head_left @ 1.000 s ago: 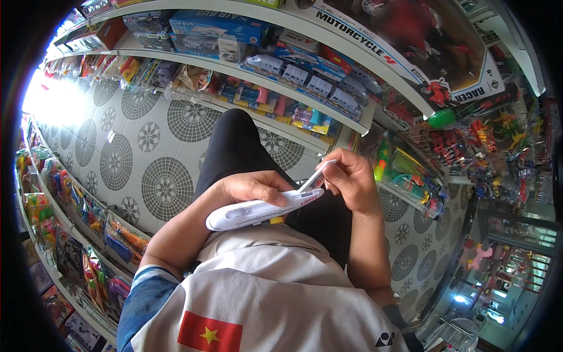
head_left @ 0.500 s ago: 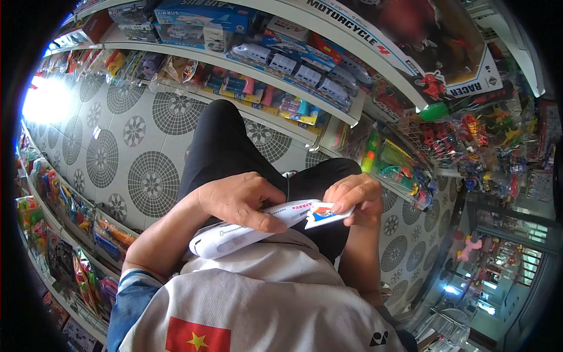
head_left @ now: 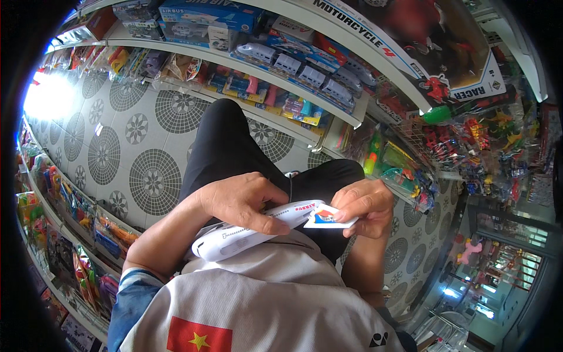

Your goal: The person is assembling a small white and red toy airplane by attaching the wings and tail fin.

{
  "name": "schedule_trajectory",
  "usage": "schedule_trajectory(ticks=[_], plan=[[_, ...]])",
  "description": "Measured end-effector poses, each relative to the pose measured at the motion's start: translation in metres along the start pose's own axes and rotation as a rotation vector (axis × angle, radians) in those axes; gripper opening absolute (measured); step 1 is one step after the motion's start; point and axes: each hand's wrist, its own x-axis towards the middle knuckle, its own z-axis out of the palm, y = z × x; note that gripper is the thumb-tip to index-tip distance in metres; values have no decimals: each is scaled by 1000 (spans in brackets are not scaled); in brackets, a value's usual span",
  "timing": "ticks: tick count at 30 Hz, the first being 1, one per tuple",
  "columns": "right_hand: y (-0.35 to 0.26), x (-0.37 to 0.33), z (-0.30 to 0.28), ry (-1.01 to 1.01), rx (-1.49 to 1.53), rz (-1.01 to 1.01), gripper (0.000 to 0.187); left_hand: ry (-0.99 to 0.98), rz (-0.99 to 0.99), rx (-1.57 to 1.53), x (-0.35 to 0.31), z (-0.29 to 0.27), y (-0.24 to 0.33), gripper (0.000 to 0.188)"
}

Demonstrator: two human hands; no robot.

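The left hand (head_left: 243,202) is clasping a white toy airplane body (head_left: 226,242) beneath its thumb; the right hand (head_left: 368,206) is pinching a white fin (head_left: 324,219) (orange-and-blue printed), jutting left of its closed fingertips.

Well beyond the left hand (head_left: 243,202) I see a pale toy train (head_left: 287,63), with a blue box (head_left: 211,20) farther left. Off to that hand's left I have patterned floor tiles (head_left: 155,182), then bagged toys (head_left: 111,237). Far beyond the right hand (head_left: 366,205) I make out a large toy box (head_left: 457,64); well to that hand's right hangs a pink toy (head_left: 469,250).
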Motion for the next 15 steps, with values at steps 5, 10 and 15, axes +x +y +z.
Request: schedule_trajectory(ticks=[5, 10, 15], plan=[[0, 3, 3, 21, -64, -47, 25, 11, -1, 13, 0, 1, 1, 58], [-7, 8, 10, 39, -280, 15, 21, 14, -30, -14, 1, 2, -4, 55], [-9, 19, 16, 15, -560, 126, 19, -14, 5, -69, 4, 2, 3, 50]])
